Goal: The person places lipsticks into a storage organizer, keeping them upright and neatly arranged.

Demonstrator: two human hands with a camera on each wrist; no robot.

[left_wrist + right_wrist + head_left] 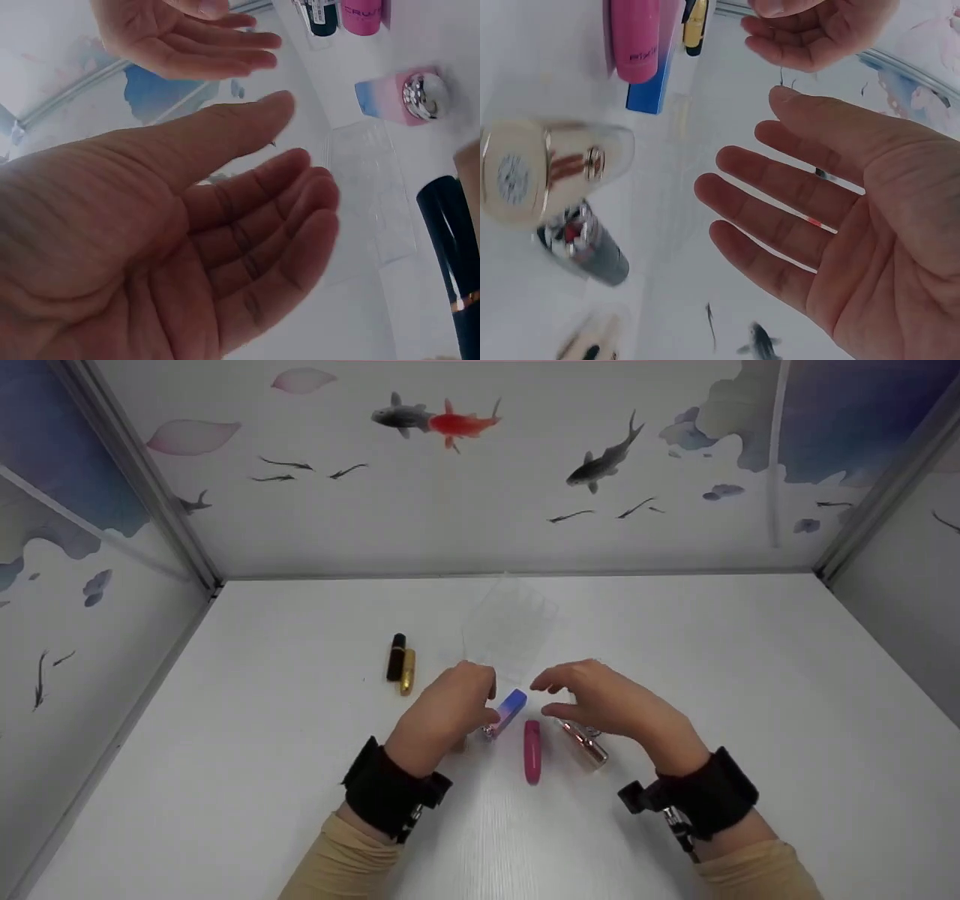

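Note:
My left hand [454, 701] is over the table with its fingers loosely bent and nothing in its grasp. Just beyond its thumb lies a blue-and-pink lipstick tube [511, 709] with a shiny silver end [426, 96]. Opposite, my right hand [611, 697] hovers with its palm turned inward, fingers apart and empty. Under it are a clear and rose-gold lipstick tube [589, 748] and a silver-grey tube [600, 251], mostly hidden in the head view. A bright pink tube [532, 751] lies between the two hands, closer to the body.
Behind the hands lies a transparent plastic tray [510, 622]. A black lipstick tube [396, 658] and a gold tube [407, 672] lie side by side, left of the left hand. Printed panels [510, 510] with fish wall in the white table [262, 697].

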